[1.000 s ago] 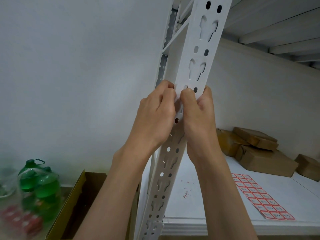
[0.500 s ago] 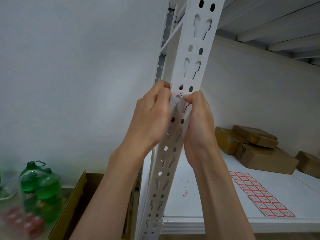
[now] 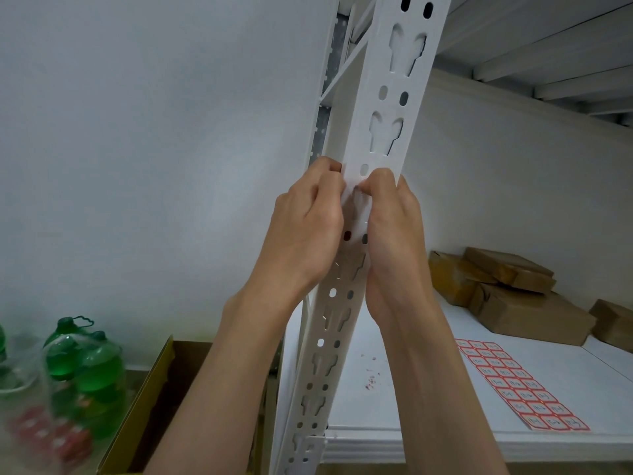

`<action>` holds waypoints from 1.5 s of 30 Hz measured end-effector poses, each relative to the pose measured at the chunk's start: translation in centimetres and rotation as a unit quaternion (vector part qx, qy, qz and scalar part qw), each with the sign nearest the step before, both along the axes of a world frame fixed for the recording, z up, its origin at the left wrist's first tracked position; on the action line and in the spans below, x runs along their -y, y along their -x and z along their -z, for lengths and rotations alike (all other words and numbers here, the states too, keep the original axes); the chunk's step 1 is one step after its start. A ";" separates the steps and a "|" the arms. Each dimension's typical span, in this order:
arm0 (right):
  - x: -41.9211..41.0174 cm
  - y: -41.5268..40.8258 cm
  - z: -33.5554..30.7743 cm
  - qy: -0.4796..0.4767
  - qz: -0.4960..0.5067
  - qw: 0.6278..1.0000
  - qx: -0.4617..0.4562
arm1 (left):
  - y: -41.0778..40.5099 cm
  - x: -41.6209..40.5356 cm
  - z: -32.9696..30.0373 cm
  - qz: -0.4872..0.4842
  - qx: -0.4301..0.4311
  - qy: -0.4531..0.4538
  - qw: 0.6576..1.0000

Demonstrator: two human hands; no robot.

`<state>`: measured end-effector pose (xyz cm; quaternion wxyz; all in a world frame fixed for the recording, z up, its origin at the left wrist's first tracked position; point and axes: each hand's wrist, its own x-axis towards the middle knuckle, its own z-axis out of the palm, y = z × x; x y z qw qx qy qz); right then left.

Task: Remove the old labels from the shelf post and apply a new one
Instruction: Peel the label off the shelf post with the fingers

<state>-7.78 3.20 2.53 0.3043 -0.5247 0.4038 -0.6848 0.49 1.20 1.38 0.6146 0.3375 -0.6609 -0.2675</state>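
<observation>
White slotted shelf post [image 3: 387,108] runs up mid-frame. Left hand [image 3: 305,228] and right hand [image 3: 394,228] flank it, fingers curled onto its front face – fingertips meet at a small dark label remnant [image 3: 358,188], too small to read. Label sheet [image 3: 520,385] lies on shelf board [image 3: 428,406], well apart

You have one view only, from the camera on your head, so nothing is shared with a second view. It sits close to the white shelf post [image 3: 387,138], which runs up the middle of the frame and leans toward the top right. You look forward and somewhat upward along the post: the undersides of the upper shelves show to its upper right, the wall to its left, and the lower shelf board [image 3: 428,402] to its lower right.
</observation>
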 end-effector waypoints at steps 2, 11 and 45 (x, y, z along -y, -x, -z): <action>-0.1 0.0 0.0 -0.003 -0.010 1.000 0.004 | 0.0 0.0 0.0 0.003 -0.002 0.002 1.000; -0.2 0.1 -0.2 -0.011 -0.034 0.999 0.025 | 0.1 0.2 0.1 0.015 -0.015 0.003 1.000; 0.5 1.5 1.0 -0.024 -0.145 0.984 0.096 | 1.0 -0.6 -0.3 -0.063 0.044 0.014 0.997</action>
